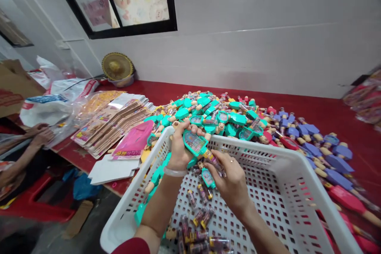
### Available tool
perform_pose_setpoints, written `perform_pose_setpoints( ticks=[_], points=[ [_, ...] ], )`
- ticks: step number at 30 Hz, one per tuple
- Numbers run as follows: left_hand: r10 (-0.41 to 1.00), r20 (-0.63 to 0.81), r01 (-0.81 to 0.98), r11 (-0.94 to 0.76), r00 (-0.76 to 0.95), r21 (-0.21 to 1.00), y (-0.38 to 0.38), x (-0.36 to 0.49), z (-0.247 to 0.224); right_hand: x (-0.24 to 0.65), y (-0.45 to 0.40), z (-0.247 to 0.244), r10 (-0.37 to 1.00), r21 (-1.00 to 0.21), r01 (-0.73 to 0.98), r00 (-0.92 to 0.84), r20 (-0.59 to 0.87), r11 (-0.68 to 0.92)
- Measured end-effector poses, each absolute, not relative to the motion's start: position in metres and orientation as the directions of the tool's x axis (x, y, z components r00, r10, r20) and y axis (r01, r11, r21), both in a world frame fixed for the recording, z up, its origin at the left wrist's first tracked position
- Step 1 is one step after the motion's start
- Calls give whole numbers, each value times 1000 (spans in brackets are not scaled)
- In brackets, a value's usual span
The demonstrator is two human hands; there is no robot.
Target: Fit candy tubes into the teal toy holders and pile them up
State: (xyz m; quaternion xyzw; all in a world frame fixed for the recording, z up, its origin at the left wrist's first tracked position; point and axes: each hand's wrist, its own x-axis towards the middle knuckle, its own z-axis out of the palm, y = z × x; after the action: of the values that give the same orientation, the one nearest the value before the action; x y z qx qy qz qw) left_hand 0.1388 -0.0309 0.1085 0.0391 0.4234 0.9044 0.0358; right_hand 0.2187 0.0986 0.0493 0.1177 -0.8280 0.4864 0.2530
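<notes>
Well, left hand [178,154]: closed, gripping a teal-framed toy with a clear tube [195,143].
Right hand [229,182]: half curled, fingertips touching that tube; whether gripping, I cannot tell.
Toy's place: above my white perforated plastic basket [253,147], near its rim.
Around: more toys [214,117] heaped on a red table [336,95], flat printed cards [113,127] beside them.

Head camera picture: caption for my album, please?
Left hand holds a teal toy over a white basket; right hand is beside it.
</notes>
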Motion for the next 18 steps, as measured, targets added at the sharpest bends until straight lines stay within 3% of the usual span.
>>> perform_pose_setpoints(
  ticks=[2,3,5,7,9,11,12,14,15,16,18],
  points=[
    [105,21,-53,-653,-994,755,-25,141,105,224,101,44,-3,-600,-484,-780,626,637],
    [123,15,-68,-645,-992,761,-23,142,104,227,101,42,-7,-590,-480,-779,627,649],
    [167,27,-81,-607,-986,791,-20,144,103,232,96,39,44,-694,-425,-835,549,581],
    [201,71,-62,-584,-977,810,-20,146,104,233,90,39,105,-884,-309,-925,365,350],
    [222,124,-36,-602,-967,798,-23,146,105,231,85,40,44,-993,-117,-992,115,-34],
    [253,158,-41,-636,-954,770,-26,146,106,226,83,41,-194,-917,136,-979,-66,-374],
    [278,166,-58,-650,-946,758,-28,146,106,224,82,40,-335,-850,258,-936,-103,-460],
    [326,165,-104,-670,-931,735,-31,144,106,219,83,39,-530,-787,402,-840,-113,-468],
    [340,152,-129,-677,-928,725,-31,143,105,217,84,37,-540,-814,387,-835,-110,-432],
    [335,131,-146,-688,-933,711,-31,141,104,215,86,36,-473,-874,303,-875,-97,-381],
    [284,71,-166,-726,-956,667,-28,137,100,212,91,33,-187,-990,-12,-982,39,-143]
  ],
)
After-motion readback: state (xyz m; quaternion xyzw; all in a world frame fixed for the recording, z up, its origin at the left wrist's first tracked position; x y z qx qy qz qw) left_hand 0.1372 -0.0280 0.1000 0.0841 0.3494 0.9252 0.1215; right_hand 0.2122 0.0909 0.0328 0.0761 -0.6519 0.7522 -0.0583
